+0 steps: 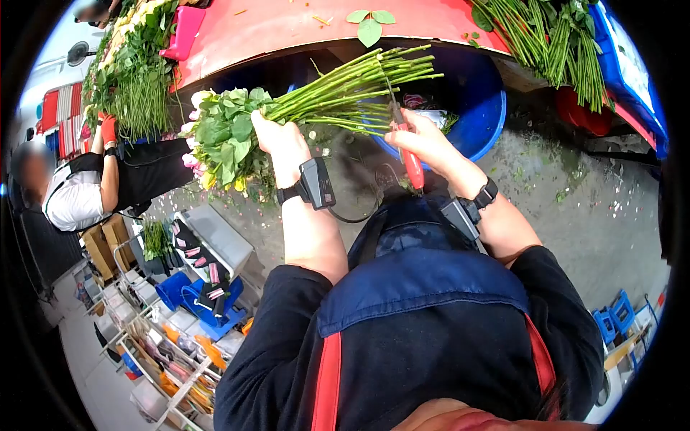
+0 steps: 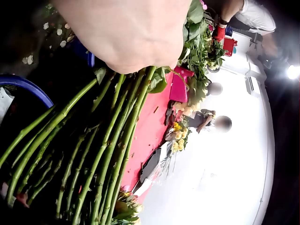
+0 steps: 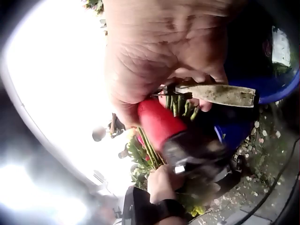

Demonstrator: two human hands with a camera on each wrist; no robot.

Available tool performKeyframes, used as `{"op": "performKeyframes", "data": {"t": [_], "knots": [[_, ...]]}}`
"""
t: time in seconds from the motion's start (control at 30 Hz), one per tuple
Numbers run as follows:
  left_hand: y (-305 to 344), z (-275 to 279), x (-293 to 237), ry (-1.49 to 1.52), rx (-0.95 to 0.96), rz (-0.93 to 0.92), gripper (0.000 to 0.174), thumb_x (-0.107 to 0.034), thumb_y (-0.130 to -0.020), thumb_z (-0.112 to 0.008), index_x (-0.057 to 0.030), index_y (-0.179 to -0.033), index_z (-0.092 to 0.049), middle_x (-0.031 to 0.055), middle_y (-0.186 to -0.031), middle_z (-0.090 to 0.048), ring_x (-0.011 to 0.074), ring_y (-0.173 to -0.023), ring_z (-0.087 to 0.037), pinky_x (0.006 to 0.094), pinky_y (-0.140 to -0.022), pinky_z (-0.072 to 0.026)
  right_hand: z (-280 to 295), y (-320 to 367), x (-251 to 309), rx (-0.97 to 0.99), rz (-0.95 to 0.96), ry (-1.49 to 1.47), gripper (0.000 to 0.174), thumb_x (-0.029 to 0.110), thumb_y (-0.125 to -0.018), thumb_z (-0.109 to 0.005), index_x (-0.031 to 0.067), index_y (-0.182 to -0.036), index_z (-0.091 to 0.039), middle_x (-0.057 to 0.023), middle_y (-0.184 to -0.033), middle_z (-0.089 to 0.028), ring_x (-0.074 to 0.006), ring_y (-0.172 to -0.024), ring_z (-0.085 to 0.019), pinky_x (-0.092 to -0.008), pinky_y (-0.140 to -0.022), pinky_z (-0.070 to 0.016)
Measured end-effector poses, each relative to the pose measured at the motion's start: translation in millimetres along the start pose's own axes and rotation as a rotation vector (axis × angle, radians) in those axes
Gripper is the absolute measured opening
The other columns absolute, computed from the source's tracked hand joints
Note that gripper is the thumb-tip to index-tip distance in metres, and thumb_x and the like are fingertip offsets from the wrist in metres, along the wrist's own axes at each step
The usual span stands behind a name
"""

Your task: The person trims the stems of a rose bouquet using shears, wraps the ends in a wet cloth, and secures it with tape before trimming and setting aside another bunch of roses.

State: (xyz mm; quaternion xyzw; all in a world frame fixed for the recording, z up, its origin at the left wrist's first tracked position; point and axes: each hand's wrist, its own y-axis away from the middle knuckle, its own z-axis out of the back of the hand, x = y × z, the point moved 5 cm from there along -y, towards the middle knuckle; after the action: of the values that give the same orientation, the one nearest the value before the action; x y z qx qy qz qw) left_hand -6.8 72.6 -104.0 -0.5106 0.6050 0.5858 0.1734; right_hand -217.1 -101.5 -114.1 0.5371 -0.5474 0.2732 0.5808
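Note:
My left hand (image 1: 282, 140) grips a bunch of flowers just below the leaves (image 1: 228, 133); pink and yellow blooms are at the left end. The long green stems (image 1: 338, 90) spread out to the right, and in the left wrist view the stems (image 2: 108, 145) fan out below the hand (image 2: 131, 33). My right hand (image 1: 431, 140) holds a tool with a red handle (image 1: 412, 167) at the stem ends; its long blade lies across them. In the right wrist view, the red handle (image 3: 159, 122) and a dirty metal blade (image 3: 225, 95) show by the hand (image 3: 164, 51).
A blue bin (image 1: 489, 115) stands below the stem ends. Behind is a red table (image 1: 244, 29) with loose leaves (image 1: 370, 30) and piled stems (image 1: 528, 36) at right. Another person (image 1: 83, 188) with a red glove is at the left. Crates and blue buckets (image 1: 172, 289) stand lower left.

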Motion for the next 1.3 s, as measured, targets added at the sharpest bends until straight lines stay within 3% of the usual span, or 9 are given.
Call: {"op": "performKeyframes", "data": {"t": [0.17,0.33,0.5,0.57,0.63,0.9,1.0,1.13,1.3], "knots": [[22.5,-7.1,-5.6,-0.019,0.004,-0.012,0.006,-0.012,-0.086,-0.048,-0.0097,-0.090,-0.052,0.0044,-0.090,-0.057,0.0181,-0.065,-0.053,0.0350,-0.058,-0.0467,9.7,6.8,-3.4,-0.042,-0.082,0.014,0.038,0.011,-0.080,-0.062,-0.0034,-0.115,-0.056,0.0008,-0.077,-0.058,-0.0060,-0.063,-0.053,-0.0221,-0.058,-0.0452],[34.3,-7.6,-17.5,-0.723,0.186,-0.459,0.040,0.021,-0.076,-0.046,-0.0024,-0.107,-0.044,0.0089,-0.101,-0.055,0.0184,-0.070,-0.055,0.0331,-0.057,-0.0517,7.9,24.7,-5.3,-0.060,-0.206,-0.019,0.042,0.010,-0.080,-0.060,-0.0048,-0.119,-0.054,0.0016,-0.077,-0.056,-0.0058,-0.064,-0.052,-0.0218,-0.060,-0.0451],[-22.4,8.8,-5.1,-0.484,0.222,-0.512,0.029,0.010,-0.080,-0.046,-0.0048,-0.105,-0.047,0.0085,-0.100,-0.056,0.0202,-0.084,-0.057,0.0364,-0.072,-0.0538,11.4,44.7,-33.5,0.107,-0.154,-0.063,0.040,0.014,-0.082,-0.064,-0.0006,-0.117,-0.052,0.0031,-0.088,-0.054,-0.0049,-0.078,-0.048,-0.0203,-0.071,-0.0405],[-36.2,12.7,3.3,-0.456,0.232,-0.650,0.014,-0.013,-0.090,-0.043,-0.0092,-0.102,-0.049,0.0089,-0.099,-0.058,0.0243,-0.083,-0.060,0.0427,-0.065,-0.0539,9.7,46.0,-38.4,0.094,-0.211,-0.159,0.039,0.017,-0.082,-0.066,0.0006,-0.114,-0.052,0.0020,-0.090,-0.054,-0.0054,-0.079,-0.048,-0.0205,-0.072,-0.0404],[-67.1,25.9,8.4,-0.261,0.211,-0.379,0.026,-0.030,-0.093,-0.037,-0.0098,-0.099,-0.052,0.0091,-0.099,-0.059,0.0284,-0.084,-0.061,0.0486,-0.072,-0.0535,5.0,36.6,-35.9,0.080,-0.180,-0.191,0.041,0.019,-0.082,-0.067,0.0007,-0.115,-0.052,0.0010,-0.091,-0.054,-0.0054,-0.080,-0.047,-0.0206,-0.071,-0.0403],[-22.2,7.6,6.1,-0.247,0.116,-0.317,0.029,-0.033,-0.094,-0.041,-0.0093,-0.101,-0.056,0.0110,-0.103,-0.060,0.0301,-0.091,-0.059,0.0517,-0.082,-0.0511,-3.6,7.8,-36.1,-0.029,-0.136,-0.005,0.065,0.017,-0.082,-0.068,-0.0103,-0.134,-0.042,-0.0024,-0.091,-0.058,-0.0063,-0.079,-0.053,-0.0213,-0.070,-0.0445],[-7.0,11.1,-4.2,-0.503,0.157,-0.392,0.022,-0.025,-0.094,-0.046,-0.0079,-0.106,-0.053,0.0099,-0.105,-0.059,0.0278,-0.092,-0.059,0.0493,-0.083,-0.0521,0.4,18.8,-23.2,-0.121,-0.208,-0.057,0.044,0.020,-0.078,-0.071,-0.0063,-0.111,-0.058,0.0005,-0.075,-0.056,-0.0077,-0.069,-0.051,-0.0244,-0.063,-0.0444],[-45.2,29.6,5.1,-0.630,0.231,-0.524,0.026,-0.003,-0.085,-0.057,-0.0059,-0.110,-0.049,0.0099,-0.105,-0.058,0.0229,-0.091,-0.059,0.0454,-0.083,-0.0535,12.4,8.5,-31.4,-0.112,0.042,0.061,0.059,0.021,-0.077,-0.072,-0.0026,-0.127,-0.051,-0.0066,-0.094,-0.061,-0.0117,-0.084,-0.055,-0.0270,-0.077,-0.0464],[20.9,7.8,-16.5,-0.888,0.227,-0.467,0.047,0.018,-0.069,-0.064,-0.0015,-0.109,-0.048,0.0095,-0.103,-0.058,0.0167,-0.088,-0.058,0.0317,-0.081,-0.0519,12.1,-15.5,-2.3,0.043,0.001,0.002,0.065,0.023,-0.073,-0.071,-0.0015,-0.129,-0.049,-0.0058,-0.098,-0.061,-0.0130,-0.089,-0.054,-0.0281,-0.082,-0.0453]]}}
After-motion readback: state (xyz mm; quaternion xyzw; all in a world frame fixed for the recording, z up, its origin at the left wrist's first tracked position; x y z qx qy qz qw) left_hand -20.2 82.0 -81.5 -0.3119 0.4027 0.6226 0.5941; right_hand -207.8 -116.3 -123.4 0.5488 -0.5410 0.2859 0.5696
